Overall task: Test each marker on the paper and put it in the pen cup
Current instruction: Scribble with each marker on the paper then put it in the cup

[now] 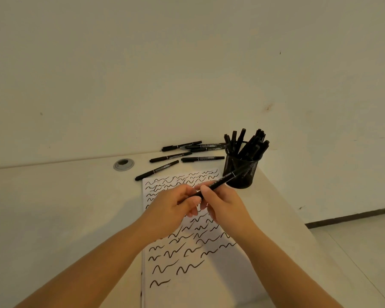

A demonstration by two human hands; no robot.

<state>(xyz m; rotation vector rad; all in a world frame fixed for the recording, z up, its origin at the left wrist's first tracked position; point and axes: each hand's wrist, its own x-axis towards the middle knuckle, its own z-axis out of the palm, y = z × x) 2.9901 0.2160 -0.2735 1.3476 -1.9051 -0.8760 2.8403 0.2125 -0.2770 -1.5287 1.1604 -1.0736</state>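
Marker axis: the slim black marker [222, 181] slants from lower left to upper right, far end pointing at the black mesh pen cup [242, 172].
Marker place: held above the white squiggle-marked paper [187, 252], its near end hidden between the hands.
Right hand [225, 203]: grip curled round the barrel.
Left hand [173, 207]: grip pinching the near end.
Worktop [53, 207]: loose black markers [165, 157] behind the paper.

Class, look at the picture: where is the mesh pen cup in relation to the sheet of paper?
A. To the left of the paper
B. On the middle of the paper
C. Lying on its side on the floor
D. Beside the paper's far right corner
D: the mesh pen cup stands upright on the desk beside the far right corner of the paper, full of markers.
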